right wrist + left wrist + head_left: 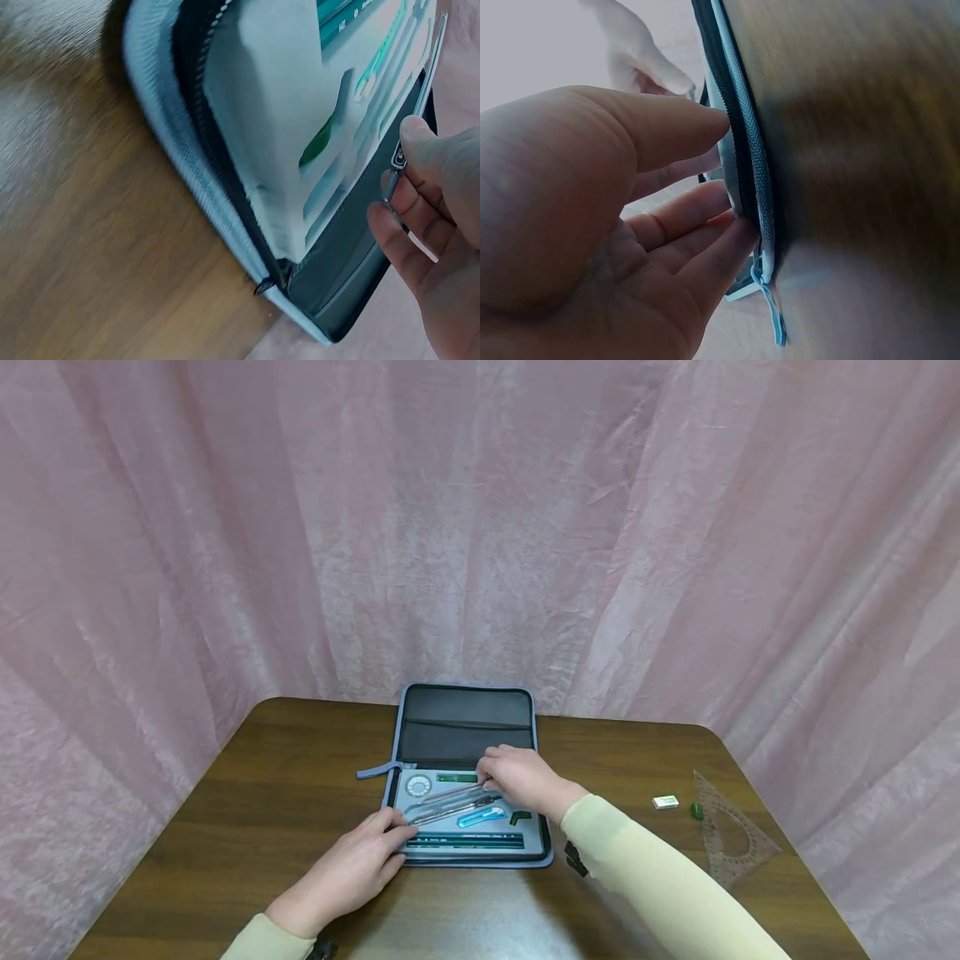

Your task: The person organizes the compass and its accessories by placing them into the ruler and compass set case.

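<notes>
An unzipped blue drawing-set case (465, 706) lies open on the table. My right hand (517, 777) pinches a slim silver drawing instrument (431, 71) between thumb and fingers, above the tray. Its exact kind is unclear. My left hand (352, 864) rests on the case's near left corner, its thumb against the zipped edge (757, 150) and its fingers reaching over the side. The tray holds dark green pencils (480, 841), a light blue cutter (482, 817), a round white piece (417, 786), a green box (453, 777) and a small dark green piece (520, 817).
To the right lie a white eraser (665, 802), a small green object (697, 811) and a clear set square (757, 849). The wooden table (300, 760) ends at a pink curtain (420, 527). A zip strap (375, 771) sticks out left of the case.
</notes>
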The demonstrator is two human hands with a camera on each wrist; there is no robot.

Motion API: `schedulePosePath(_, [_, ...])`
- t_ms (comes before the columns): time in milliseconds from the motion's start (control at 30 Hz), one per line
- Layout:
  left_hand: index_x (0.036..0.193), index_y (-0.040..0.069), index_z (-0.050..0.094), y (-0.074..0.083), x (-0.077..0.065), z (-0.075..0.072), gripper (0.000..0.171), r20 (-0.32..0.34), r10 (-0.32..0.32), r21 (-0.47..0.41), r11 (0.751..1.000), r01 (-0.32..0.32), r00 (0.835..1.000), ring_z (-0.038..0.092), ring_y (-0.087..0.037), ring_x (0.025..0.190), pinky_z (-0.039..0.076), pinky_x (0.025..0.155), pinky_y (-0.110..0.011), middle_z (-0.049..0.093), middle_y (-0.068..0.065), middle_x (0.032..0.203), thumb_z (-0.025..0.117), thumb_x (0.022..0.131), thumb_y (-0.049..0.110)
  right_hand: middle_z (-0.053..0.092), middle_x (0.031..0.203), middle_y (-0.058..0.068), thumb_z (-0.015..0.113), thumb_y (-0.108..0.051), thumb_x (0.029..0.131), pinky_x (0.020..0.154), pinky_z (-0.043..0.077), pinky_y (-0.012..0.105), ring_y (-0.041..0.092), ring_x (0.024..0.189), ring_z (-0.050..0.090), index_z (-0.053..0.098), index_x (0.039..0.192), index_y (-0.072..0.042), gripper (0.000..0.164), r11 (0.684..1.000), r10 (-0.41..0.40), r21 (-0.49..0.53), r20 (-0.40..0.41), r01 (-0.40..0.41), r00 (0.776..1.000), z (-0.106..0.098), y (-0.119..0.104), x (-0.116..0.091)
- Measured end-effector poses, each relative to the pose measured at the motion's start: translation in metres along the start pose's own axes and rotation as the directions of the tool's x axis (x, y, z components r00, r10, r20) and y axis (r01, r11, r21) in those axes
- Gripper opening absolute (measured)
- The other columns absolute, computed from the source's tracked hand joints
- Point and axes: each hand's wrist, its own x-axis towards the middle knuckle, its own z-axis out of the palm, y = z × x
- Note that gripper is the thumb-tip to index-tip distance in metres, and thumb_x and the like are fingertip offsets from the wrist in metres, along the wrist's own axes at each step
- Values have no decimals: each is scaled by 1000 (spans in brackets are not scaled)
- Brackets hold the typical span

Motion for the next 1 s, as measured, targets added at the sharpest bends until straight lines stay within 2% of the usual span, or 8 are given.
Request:
schedulePosePath(267, [135, 5, 77, -1, 1, 1, 37, 1, 1, -4, 1000, -1, 1000, 59, -18, 112, 62, 94, -41, 62, -5, 128, 84, 99, 10, 69, 105, -5, 76, -21, 107, 87, 59, 34, 14, 96, 62, 77, 105, -16, 6, 1000, -22, -15, 29, 22, 999, 8, -8, 9])
schedulePosePath(467, [135, 5, 77, -1, -1, -1, 37, -7, 8, -6, 1000, -8, 1000, 59, -18, 111, 62, 92, -41, 62, -4, 128, 85, 98, 8, 67, 103, -6, 75, -21, 108, 82, 58, 33, 13, 92, 58, 75, 103, -18, 6, 1000, -31, -2, 45, 31, 999, 10, -12, 12])
schedulePosePath(733, [135, 6, 77, 0, 0, -2, 37, 3, -4, -9, 1000, 4, 1000, 59, -18, 112, 62, 94, -42, 62, -4, 129, 85, 99, 9, 67, 101, -7, 78, -22, 106, 82, 58, 33, 11, 90, 57, 77, 102, -18, 6, 1000, -4, 11, 62, 3, 998, 13, -10, 17])
schedulePosePath(1000, [134, 5, 77, 0, 0, -1, 37, 3, -4, -14, 1000, 4, 1000, 60, -19, 112, 62, 94, -43, 63, -5, 129, 85, 98, 8, 66, 99, -11, 81, -23, 104, 85, 59, 32, 8, 90, 60, 79, 100, -22, 5, 996, 46, 78, 64, -51, 997, 18, -7, 21])
